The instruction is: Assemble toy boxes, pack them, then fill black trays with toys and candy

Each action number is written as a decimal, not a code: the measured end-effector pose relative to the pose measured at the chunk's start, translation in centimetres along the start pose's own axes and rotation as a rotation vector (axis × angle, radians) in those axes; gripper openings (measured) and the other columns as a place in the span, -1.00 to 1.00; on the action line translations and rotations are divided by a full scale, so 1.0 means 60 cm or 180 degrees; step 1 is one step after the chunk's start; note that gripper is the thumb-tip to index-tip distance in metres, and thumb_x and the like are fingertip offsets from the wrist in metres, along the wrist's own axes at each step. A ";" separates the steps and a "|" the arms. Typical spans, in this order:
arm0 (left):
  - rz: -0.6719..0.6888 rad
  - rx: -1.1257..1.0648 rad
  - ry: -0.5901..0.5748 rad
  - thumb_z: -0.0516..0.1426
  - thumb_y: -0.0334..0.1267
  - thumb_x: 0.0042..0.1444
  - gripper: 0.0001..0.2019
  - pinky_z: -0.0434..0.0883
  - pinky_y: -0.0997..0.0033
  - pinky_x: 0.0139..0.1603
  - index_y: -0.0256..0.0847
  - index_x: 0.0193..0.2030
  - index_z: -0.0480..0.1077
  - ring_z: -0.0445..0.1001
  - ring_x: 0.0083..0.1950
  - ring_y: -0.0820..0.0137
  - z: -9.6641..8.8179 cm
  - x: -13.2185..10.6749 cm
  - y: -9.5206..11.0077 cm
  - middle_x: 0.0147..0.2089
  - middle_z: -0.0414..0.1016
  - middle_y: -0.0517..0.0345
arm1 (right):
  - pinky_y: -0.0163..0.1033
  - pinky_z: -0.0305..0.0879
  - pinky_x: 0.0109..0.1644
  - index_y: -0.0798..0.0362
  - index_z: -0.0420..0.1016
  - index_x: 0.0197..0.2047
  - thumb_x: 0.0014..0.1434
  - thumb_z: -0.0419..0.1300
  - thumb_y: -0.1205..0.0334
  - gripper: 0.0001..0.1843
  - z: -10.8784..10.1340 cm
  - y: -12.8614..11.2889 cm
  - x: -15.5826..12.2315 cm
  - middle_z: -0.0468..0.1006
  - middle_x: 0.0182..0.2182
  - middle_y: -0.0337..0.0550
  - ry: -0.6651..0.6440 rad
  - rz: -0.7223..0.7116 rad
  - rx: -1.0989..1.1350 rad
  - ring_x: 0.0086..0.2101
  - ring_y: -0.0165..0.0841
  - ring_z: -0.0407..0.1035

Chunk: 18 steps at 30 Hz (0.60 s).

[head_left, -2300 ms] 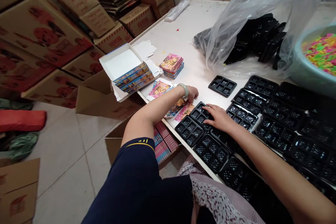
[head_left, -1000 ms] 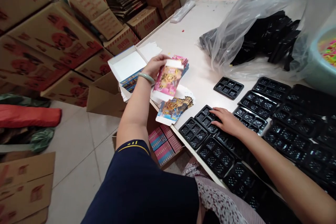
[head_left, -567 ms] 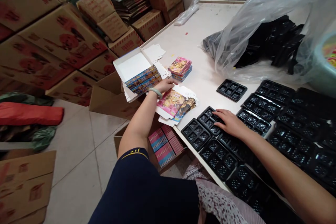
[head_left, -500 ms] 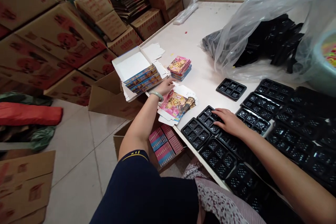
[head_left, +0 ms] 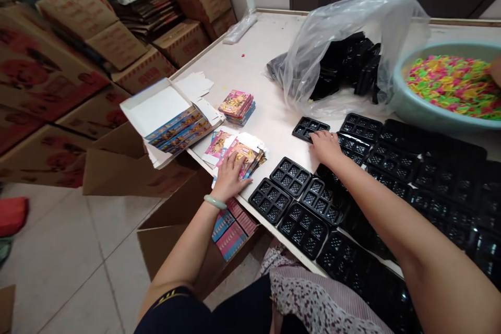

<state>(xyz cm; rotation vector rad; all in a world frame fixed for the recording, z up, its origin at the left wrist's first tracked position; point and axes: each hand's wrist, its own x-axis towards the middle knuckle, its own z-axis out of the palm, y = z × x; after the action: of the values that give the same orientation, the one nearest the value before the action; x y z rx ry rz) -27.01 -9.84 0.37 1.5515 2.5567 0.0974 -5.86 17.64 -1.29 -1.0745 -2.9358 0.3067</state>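
My left hand [head_left: 229, 180] lies with fingers spread on a loose pile of flat, printed pink and yellow cartons [head_left: 245, 154] at the table's left edge. My right hand [head_left: 326, 148] reaches across the table, its outstretched fingertips touching the near edge of a black plastic tray [head_left: 309, 128] with small square compartments. Whether the fingertips grip its rim cannot be made out. More such black trays [head_left: 290, 176] lie in rows under and around my right forearm. Beyond my left hand stands a small stack of pink and blue boxes [head_left: 237, 107].
An open white carton [head_left: 160, 109] holding several printed boxes sits at the table's left edge. Below is a cardboard box [head_left: 168, 229] with pink and blue packs. A clear bag [head_left: 305, 57] of black trays and a basin [head_left: 407, 99] of colourful small pieces stand behind.
My left hand has come back from near the box stack onto the flat cartons. My right hand has moved from a nearer tray to the farther one. The view has swung right.
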 end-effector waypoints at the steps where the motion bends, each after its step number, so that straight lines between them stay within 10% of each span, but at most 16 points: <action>1: 0.0099 0.0008 0.0029 0.23 0.03 0.03 -0.21 0.01 -0.15 0.37 -0.17 0.36 0.10 -0.14 0.46 -0.14 0.002 0.008 -0.003 0.46 -0.09 -0.19 | 0.12 -0.03 0.23 0.13 0.36 0.18 0.27 0.02 0.30 -0.58 0.000 0.001 0.001 0.40 0.14 0.12 -0.0036 0.0026 -0.0098 0.13 -0.04 0.20; 11: 0.0759 -0.0266 0.0981 0.15 0.06 0.14 -0.38 0.17 -0.11 0.31 -0.24 0.25 0.23 0.15 0.36 0.00 -0.030 0.035 0.025 0.32 0.20 -0.29 | -0.02 0.00 0.10 0.02 0.50 0.04 0.33 -0.01 0.25 -0.66 0.006 -0.037 -0.087 0.57 -0.10 -0.04 -0.0121 -0.0640 0.0280 -0.06 -0.14 0.31; 18: 0.2386 -0.1012 0.0725 -0.01 -0.36 0.28 -0.64 0.35 0.24 0.21 -0.19 0.21 0.26 0.37 0.20 0.32 -0.079 0.251 0.243 0.18 0.40 -0.05 | -0.12 0.14 0.10 0.03 0.50 0.05 0.31 0.05 0.26 -0.70 -0.014 -0.002 -0.052 0.56 -0.06 -0.09 0.0081 -0.0386 0.0896 -0.02 -0.21 0.35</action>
<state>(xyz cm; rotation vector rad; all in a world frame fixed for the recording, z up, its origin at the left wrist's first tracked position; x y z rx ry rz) -21.82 10.36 5.59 2.3456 1.8123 0.7508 -3.52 15.71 -0.25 -0.8531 -2.8069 0.6730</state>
